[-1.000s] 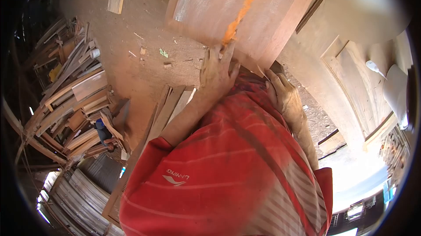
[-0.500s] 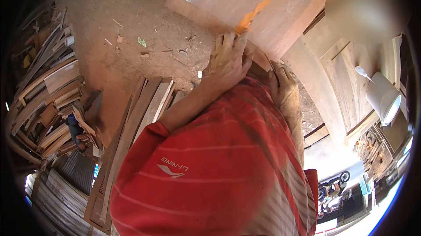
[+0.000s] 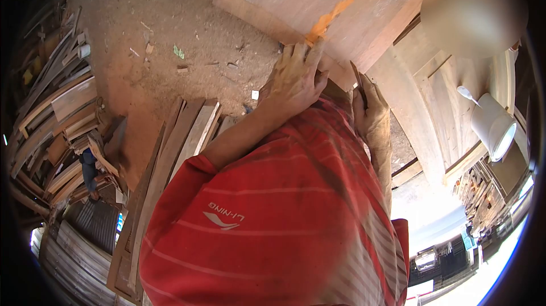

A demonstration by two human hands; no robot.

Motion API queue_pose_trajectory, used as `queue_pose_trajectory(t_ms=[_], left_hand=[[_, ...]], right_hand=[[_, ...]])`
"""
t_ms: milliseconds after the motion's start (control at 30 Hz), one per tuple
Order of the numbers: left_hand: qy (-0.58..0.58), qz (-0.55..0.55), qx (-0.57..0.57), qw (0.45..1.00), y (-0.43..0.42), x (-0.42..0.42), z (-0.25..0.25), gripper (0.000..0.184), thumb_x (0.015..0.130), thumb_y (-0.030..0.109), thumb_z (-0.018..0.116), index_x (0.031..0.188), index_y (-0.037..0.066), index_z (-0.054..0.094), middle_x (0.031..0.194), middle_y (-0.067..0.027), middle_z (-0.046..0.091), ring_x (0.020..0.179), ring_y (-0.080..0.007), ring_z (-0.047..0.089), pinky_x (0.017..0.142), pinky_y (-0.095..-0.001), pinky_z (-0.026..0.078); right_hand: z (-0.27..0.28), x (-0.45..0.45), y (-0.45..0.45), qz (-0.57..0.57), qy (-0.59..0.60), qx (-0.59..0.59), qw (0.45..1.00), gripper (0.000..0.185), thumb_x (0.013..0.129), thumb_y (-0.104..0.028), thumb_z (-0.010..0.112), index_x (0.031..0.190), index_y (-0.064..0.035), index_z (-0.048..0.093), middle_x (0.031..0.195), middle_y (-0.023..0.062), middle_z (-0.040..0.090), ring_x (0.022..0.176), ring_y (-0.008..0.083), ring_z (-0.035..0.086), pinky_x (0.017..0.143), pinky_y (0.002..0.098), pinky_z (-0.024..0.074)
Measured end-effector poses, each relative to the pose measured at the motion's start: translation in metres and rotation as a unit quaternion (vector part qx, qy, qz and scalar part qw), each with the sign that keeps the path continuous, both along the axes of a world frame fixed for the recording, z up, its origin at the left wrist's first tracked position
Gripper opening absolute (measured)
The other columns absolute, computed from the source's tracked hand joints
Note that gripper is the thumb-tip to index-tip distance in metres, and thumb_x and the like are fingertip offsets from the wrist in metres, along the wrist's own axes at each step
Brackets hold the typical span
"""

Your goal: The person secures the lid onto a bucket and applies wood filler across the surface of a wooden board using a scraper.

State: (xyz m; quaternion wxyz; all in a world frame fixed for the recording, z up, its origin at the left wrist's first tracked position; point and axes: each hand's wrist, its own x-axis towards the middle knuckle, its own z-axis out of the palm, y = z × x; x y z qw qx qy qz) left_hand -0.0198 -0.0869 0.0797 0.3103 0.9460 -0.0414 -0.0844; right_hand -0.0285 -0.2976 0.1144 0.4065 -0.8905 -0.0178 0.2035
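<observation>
A reddish-brown wooden panel (image 3: 296,7) with a raised frame lies ahead of me, and a band of orange filler (image 3: 344,4) runs across it. My left hand (image 3: 296,75) rests at the panel's near edge with fingers stretched out, their tips by the lower end of the orange band. Just right of it, my right hand (image 3: 372,104) is closed around a thin, dark, flat blade-like piece (image 3: 358,76), seen nearly edge-on beside the panel's near corner. Its exact kind cannot be made out. My red shirt partly hides the space below both hands.
Wooden boards (image 3: 185,135) lean at my left, with a large pile of timber (image 3: 71,112) beyond. To the right are a white bucket (image 3: 493,127) and pale wooden panels (image 3: 418,101). Small scraps litter the dirt floor (image 3: 170,27). Another person's leg (image 3: 89,169) shows at far left.
My right hand has risen slightly and turned, so the thin flat piece in it now shows more. My left hand stays nearly in place. The view has shifted a little.
</observation>
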Motion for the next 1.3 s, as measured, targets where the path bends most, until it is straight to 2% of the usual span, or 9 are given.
queue_pose_trajectory(t_ms=[233,333,500,667,733,1033,1067,1133,1300], left_hand=[[0.057,0.052,-0.114,0.990,0.045,-0.009,-0.001,0.052,0.094,0.022,0.072,0.140,0.004,0.057,0.119,-0.0182,0.059,0.112,-0.0340,0.060,0.095,-0.0440,0.052],[-0.006,0.096,-0.097,0.991,0.087,0.005,-0.006,0.047,0.096,0.019,0.071,0.138,0.003,0.058,0.120,-0.0177,0.060,0.110,-0.0312,0.062,0.094,-0.0417,0.053],[-0.158,0.129,0.002,0.979,0.156,0.065,-0.019,0.058,0.094,0.022,0.071,0.142,-0.002,0.050,0.131,-0.0255,0.057,0.123,-0.0419,0.052,0.106,-0.0521,0.043],[-0.098,0.092,-0.009,0.991,0.206,0.112,-0.039,0.066,0.094,0.028,0.073,0.146,-0.003,0.046,0.129,-0.0277,0.056,0.123,-0.0414,0.053,0.107,-0.0520,0.044],[0.093,0.103,-0.160,0.977,0.216,0.125,-0.037,0.075,0.093,0.038,0.075,0.147,-0.004,0.044,0.135,-0.0298,0.055,0.125,-0.0428,0.055,0.107,-0.0523,0.045],[0.099,-0.031,-0.026,0.994,0.222,0.150,-0.061,0.071,0.095,0.045,0.072,0.140,-0.007,0.052,0.129,-0.0261,0.065,0.116,-0.0344,0.066,0.100,-0.0442,0.053],[0.101,-0.033,-0.030,0.994,0.223,0.153,-0.057,0.071,0.095,0.045,0.072,0.140,-0.007,0.052,0.129,-0.0261,0.065,0.116,-0.0344,0.066,0.100,-0.0442,0.053],[0.238,-0.032,-0.245,0.939,0.224,0.160,-0.047,0.073,0.095,0.045,0.072,0.140,-0.009,0.051,0.129,-0.0271,0.065,0.121,-0.0333,0.064,0.104,-0.0438,0.050],[0.154,-0.054,-0.179,0.970,0.228,0.154,-0.092,0.073,0.097,0.042,0.071,0.141,-0.010,0.048,0.129,-0.0265,0.064,0.123,-0.0308,0.063,0.103,-0.0419,0.049]], right_hand=[[-0.005,0.020,0.000,-0.029,-0.060,0.033,0.997,0.050,0.100,0.000,0.057,0.149,-0.0058,0.054,0.108,0.0163,0.064,0.092,0.0291,0.069,0.081,0.0386,0.0561],[0.004,0.024,0.009,-0.030,-0.038,0.006,0.999,0.048,0.103,-0.003,0.057,0.151,-0.0108,0.055,0.101,0.0145,0.064,0.086,0.0239,0.066,0.080,0.0364,0.0550],[0.010,0.011,0.049,-0.052,-0.040,-0.063,0.996,0.046,0.100,-0.009,0.065,0.146,-0.0155,0.062,0.101,0.0151,0.064,0.084,0.0256,0.066,0.077,0.0372,0.0540],[0.004,-0.015,0.125,-0.171,-0.027,-0.091,0.981,0.043,0.097,-0.008,0.066,0.139,-0.0130,0.066,0.099,0.0178,0.064,0.082,0.0309,0.067,0.074,0.0410,0.0546],[-0.005,-0.028,0.156,-0.200,-0.038,-0.129,0.971,0.044,0.097,-0.008,0.065,0.140,-0.0134,0.065,0.098,0.0175,0.064,0.083,0.0315,0.067,0.074,0.0415,0.0548],[-0.020,-0.015,0.211,-0.272,-0.049,-0.235,0.932,0.044,0.100,-0.010,0.062,0.144,-0.0143,0.063,0.097,0.0179,0.064,0.084,0.0351,0.067,0.075,0.0454,0.0556],[-0.021,-0.008,0.213,-0.272,-0.030,-0.257,0.927,0.043,0.101,-0.010,0.060,0.144,-0.0121,0.062,0.096,0.0200,0.065,0.085,0.0375,0.067,0.075,0.0469,0.0554],[-0.017,0.009,0.213,-0.281,-0.019,-0.264,0.922,0.043,0.101,-0.011,0.059,0.144,-0.0116,0.062,0.095,0.0208,0.064,0.084,0.0381,0.067,0.074,0.0470,0.0553],[-0.017,-0.010,0.222,-0.268,-0.013,-0.262,0.927,0.042,0.104,-0.011,0.051,0.145,-0.0082,0.057,0.100,0.0252,0.063,0.084,0.0432,0.068,0.073,0.0522,0.0566]])
